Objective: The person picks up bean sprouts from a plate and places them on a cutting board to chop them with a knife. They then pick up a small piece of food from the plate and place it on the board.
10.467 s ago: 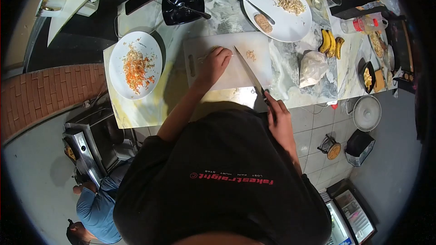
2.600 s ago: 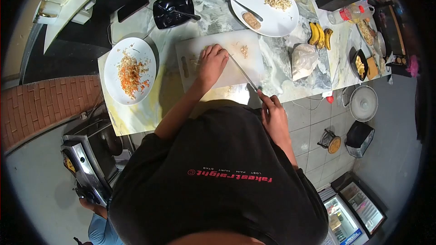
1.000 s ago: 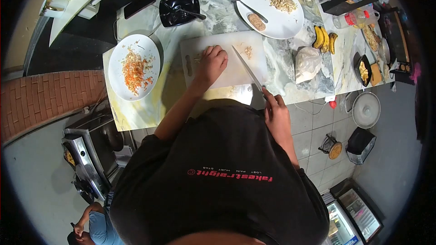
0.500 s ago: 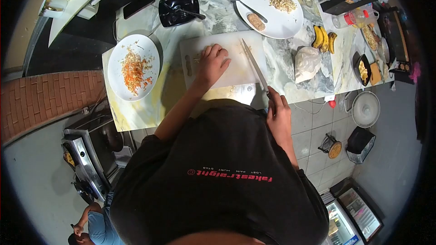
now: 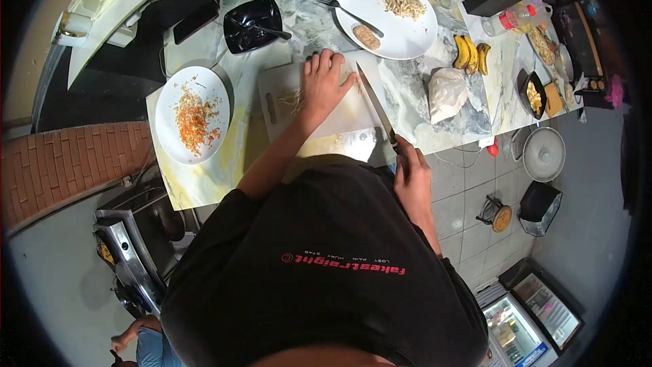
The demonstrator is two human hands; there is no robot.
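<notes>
My left hand (image 5: 324,87) lies on the white cutting board (image 5: 333,122), fingers stretched toward its far edge and thumb apart. Thin pale strands that look like bean sprouts (image 5: 292,100) are on the board to its left. Whether anything lies under the palm is hidden. My right hand (image 5: 414,173) is closed round the dark handle of a long kitchen knife (image 5: 375,103). The blade points away from me along the board's right side, its tip a little right of my left thumb.
Left stands a white plate (image 5: 216,105) of shredded orange and pale food. Behind are a black dish (image 5: 238,34) and a plate (image 5: 414,41) with sprouts, a brown piece and a fork (image 5: 356,17). Bananas (image 5: 468,54) and a white bag (image 5: 447,98) sit right. A person (image 5: 153,346) is lower left.
My left hand has slid rightward and away from me, its fingers straightening from a curl and uncovering strands on the board. The right hand still holds the knife. The view has shifted slightly.
</notes>
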